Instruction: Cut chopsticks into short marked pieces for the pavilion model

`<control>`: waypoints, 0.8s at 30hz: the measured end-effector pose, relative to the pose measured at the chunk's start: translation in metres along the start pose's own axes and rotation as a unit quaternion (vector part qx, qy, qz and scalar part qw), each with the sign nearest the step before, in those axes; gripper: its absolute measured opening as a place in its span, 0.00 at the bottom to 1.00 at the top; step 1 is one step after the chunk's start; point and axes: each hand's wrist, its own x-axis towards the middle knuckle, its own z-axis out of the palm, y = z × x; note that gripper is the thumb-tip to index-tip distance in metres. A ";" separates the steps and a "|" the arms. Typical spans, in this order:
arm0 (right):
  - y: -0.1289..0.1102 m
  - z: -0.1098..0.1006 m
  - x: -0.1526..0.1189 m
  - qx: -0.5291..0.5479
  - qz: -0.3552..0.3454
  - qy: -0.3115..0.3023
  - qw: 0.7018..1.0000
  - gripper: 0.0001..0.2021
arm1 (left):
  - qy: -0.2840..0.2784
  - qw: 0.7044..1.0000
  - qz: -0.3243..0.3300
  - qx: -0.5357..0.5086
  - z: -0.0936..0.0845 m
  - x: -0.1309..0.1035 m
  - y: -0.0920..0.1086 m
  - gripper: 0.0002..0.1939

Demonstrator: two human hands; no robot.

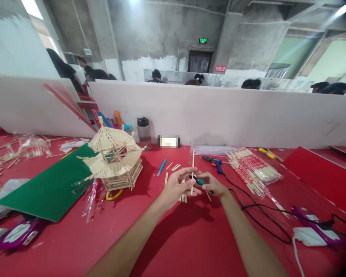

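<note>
Upright between the fingers of my left hand [182, 184] is a thin wooden chopstick [193, 158]. My right hand [215, 184] is closed around a small pair of pliers [201, 181] with teal and black handles. The dark head of the pliers is at the chopstick, partly hidden by my left fingers; whether its jaws bite the wood I cannot tell. Short cut stick pieces [183, 198] lie below my left hand, and a few more [175, 167] are beyond it. To the left stands a pavilion model [115, 161] built of wooden sticks.
A blue glue gun [216, 163] trails its black cable across the right side, near wrapped chopsticks [253, 169]. A blue marker [162, 167], a dark bottle [144, 132] and a green board [49, 184] are leftward. A white partition [219, 115] closes off the back; people sit beyond it.
</note>
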 end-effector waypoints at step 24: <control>0.005 -0.001 -0.002 0.036 0.003 0.016 0.999 0.23 | -0.012 1.000 -0.012 0.011 0.001 -0.001 0.002 0.29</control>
